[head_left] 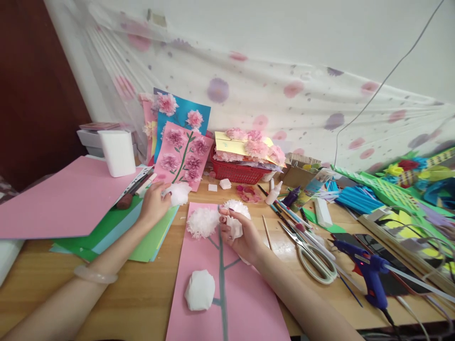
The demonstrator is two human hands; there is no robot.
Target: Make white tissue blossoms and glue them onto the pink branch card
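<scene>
The left forearm reaches in from the lower left corner, wearing a pale bracelet (95,274), and slants up and away over the table (121,296). Its hand, the left hand (155,204), is beside the edge of the green sheets (149,244), back of the hand upward, fingers bent and partly closed. It has hold of a loose white tissue puff (178,194), pinched at the near side between thumb and fingers, just in front of the propped pink flower picture (183,154).

The right forearm comes from the lower right and angles up and to the left, crossing over the pink sheet (256,310). The right hand (245,234) is above the upper part of this sheet, wrist bent a little, fingers curled inward and closed most of the way around a small crumpled white tissue piece (233,228), with the thumb along its upper side.

The pink sheet lies on the table between the two arms, a grey-green painted stem (222,289) running up its middle with short branches. A fluffy white flower (202,222) sits at its upper left, a second white flower (237,207) shows partly behind the right hand, and a more compact white tissue bundle (200,290) lies left of the stem, lower down.
</scene>
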